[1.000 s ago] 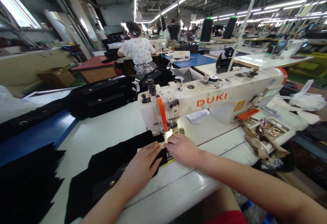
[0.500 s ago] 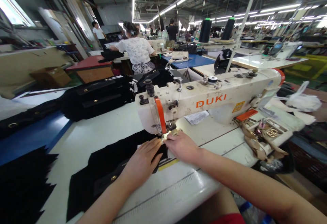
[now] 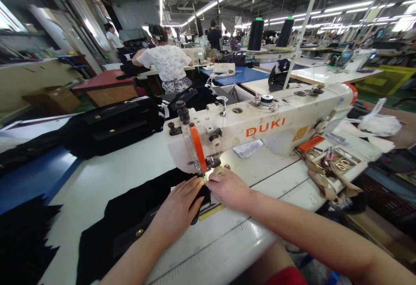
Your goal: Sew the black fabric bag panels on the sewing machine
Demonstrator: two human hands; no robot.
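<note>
A black fabric piece lies on the sewing machine's bed, its right end beneath the needle area. On this fabric my left hand rests flat, fingers stretched toward the presser foot, so it is open. My right hand is closed, with its bent fingertips meeting the left ones beside the needle; whatever they pinch is hidden. Right above both hands is the head of the white DUKI sewing machine, with an orange guard in front of its needle. A small brass snap shows on the fabric near my left wrist.
More black pieces are piled behind, at the left. A jagged-edged black stack lies at the near left. Right of the machine sits a tray with metal rings and beige straps. A co-worker sits farther back.
The whole view has shifted slightly, moving the scene a little left in the picture. Both hands keep almost the same place on the fabric by the needle.
</note>
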